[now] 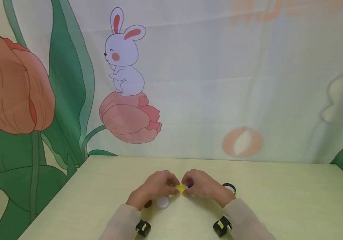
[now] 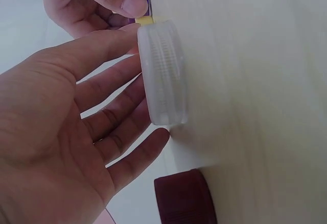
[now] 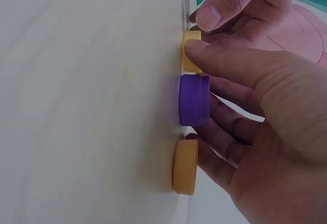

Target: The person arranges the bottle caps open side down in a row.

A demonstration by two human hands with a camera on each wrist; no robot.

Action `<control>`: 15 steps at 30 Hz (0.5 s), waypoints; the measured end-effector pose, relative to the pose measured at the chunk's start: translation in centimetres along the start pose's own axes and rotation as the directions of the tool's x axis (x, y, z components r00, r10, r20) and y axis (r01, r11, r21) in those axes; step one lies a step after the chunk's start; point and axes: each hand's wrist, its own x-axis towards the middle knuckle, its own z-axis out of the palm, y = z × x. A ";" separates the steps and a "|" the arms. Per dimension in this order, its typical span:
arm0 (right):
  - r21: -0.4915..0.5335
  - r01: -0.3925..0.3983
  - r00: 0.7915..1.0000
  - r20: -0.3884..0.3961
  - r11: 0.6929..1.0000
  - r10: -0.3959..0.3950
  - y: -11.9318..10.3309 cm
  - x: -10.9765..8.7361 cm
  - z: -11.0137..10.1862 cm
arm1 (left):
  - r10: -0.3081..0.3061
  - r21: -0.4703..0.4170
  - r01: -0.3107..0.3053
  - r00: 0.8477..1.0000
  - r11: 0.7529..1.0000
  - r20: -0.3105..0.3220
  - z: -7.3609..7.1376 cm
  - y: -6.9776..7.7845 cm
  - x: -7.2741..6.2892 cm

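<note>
A small yellow bottle cap (image 1: pixel 181 189) is on the table between my hands. My left hand (image 1: pixel 159 185) pinches its left side with thumb and forefinger. From the other side, my right hand (image 1: pixel 203 185) has its thumb (image 3: pixel 196 46) against the yellow cap and its fingers curled behind. A purple cap (image 3: pixel 194 100) stands under the right hand, with an orange cap (image 3: pixel 185 167) beside it. Close to the left hand lies a ribbed white cap (image 2: pixel 162 73), which hides that thumb's tip in the left wrist view. Nearby is a dark red-brown cap (image 2: pixel 184 198).
A black-rimmed round lid (image 1: pixel 229 188) lies behind the right wrist. The pale table (image 1: pixel 279 200) ends at a hanging cloth (image 1: pixel 189 83) printed with a rabbit and tulips. Each wrist wears a small black camera (image 1: pixel 143 228).
</note>
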 end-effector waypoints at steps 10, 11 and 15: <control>-0.007 0.019 1.000 -0.002 1.000 -0.019 -0.1 0.1 0.0 | -0.017 0.018 0.017 1.000 1.000 0.011 0.0 0.1 0.0; -0.009 0.017 1.000 -0.003 1.000 -0.017 -0.1 0.1 0.0 | -0.022 0.019 0.022 1.000 1.000 0.012 0.0 0.1 0.0; -0.018 0.020 1.000 -0.007 1.000 -0.020 -0.1 0.1 0.0 | -0.027 0.014 0.027 1.000 1.000 0.009 0.0 0.2 -0.1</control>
